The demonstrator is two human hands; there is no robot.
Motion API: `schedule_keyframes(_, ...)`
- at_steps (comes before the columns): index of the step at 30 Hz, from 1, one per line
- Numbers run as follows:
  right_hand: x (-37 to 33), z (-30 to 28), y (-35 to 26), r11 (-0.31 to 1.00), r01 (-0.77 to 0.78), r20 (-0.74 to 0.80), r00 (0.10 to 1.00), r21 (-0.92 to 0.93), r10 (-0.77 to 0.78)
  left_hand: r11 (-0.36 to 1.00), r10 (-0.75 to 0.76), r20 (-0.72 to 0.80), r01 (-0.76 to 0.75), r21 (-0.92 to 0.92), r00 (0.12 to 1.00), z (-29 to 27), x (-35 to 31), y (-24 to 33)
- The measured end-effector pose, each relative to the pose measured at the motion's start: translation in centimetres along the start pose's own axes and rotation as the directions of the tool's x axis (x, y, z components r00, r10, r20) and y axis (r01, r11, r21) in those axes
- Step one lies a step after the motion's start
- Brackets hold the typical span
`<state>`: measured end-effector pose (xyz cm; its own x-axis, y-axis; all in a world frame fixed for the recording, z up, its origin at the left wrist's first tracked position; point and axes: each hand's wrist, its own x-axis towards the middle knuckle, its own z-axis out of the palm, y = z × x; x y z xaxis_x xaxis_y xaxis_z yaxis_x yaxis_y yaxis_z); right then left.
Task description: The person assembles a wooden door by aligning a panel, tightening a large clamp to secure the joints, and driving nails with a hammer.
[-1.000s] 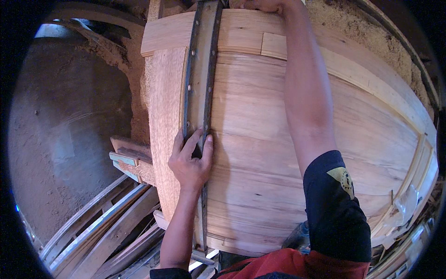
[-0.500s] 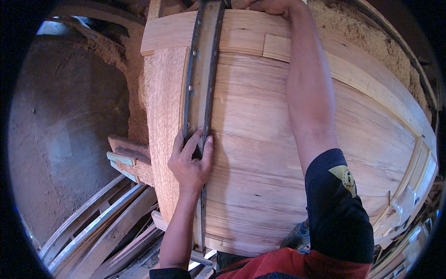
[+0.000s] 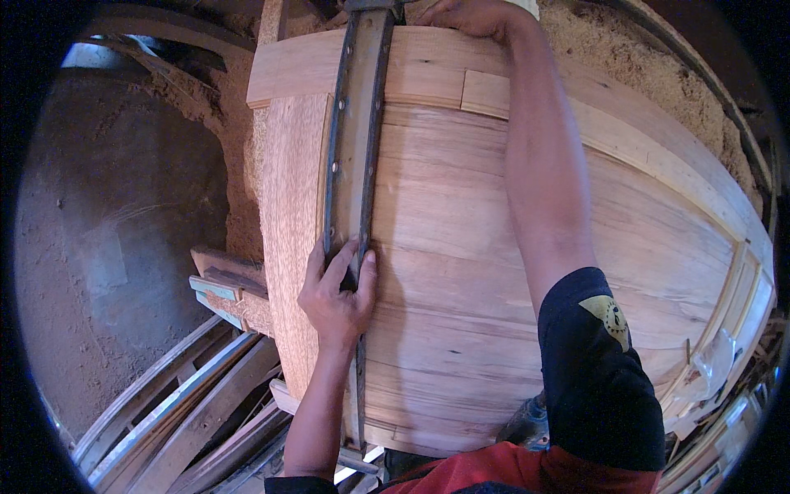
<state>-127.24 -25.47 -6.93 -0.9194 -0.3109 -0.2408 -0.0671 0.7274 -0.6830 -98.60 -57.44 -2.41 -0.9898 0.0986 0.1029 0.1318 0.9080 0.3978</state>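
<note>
A long metal bar clamp (image 3: 354,148), with rivets along its edges, lies across a pale wooden door panel (image 3: 461,272), near the panel's left end. My left hand (image 3: 337,296) grips the clamp's bar about midway, the fingers over the bar and the thumb along its right edge. Stretched to the panel's far edge, my right hand (image 3: 481,18) is beside the clamp's dark far end (image 3: 374,6). Its fingers are curled, and what they hold is hidden. The clamp's near end reaches the panel's near edge, close to my body.
Curved wooden boards (image 3: 181,403) are stacked at the lower left. A block with a pale green edge (image 3: 218,292) juts out beside the panel. Sawdust (image 3: 658,82) lies beyond the far edge. Clear plastic (image 3: 716,362) rests at the panel's right end. A power tool (image 3: 527,424) is partly hidden by my sleeve.
The panel's far edge and the clamp's far end sit slightly lower in the picture. My right hand's fingers have shifted a little by the clamp's end. My left hand keeps its hold.
</note>
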Motion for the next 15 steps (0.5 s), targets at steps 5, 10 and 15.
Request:
schedule_keyframes(5, 4.7, 2.0, 6.7, 0.937, 0.348, -0.013, 0.937, -0.003, -0.348, 0.999, -0.025, 0.028, 0.026, -0.029, 0.999, -0.1, 0.2, 0.5)
schedule_keyframes(10, 1.9, 1.7, 1.6, 0.991, -0.057, -0.165, 0.986, -0.123, 0.036, 0.998, -0.039, 0.035, 0.041, -0.048, 0.999, -0.4, -0.1, 0.5)
schedule_keyframes(15, 1.0, 0.8, 1.5, 0.994, -0.072, -0.108, 0.992, -0.083, 0.063, 0.999, 0.002, 0.079, 0.002, -0.052, 0.997, -0.5, -0.2, 0.2)
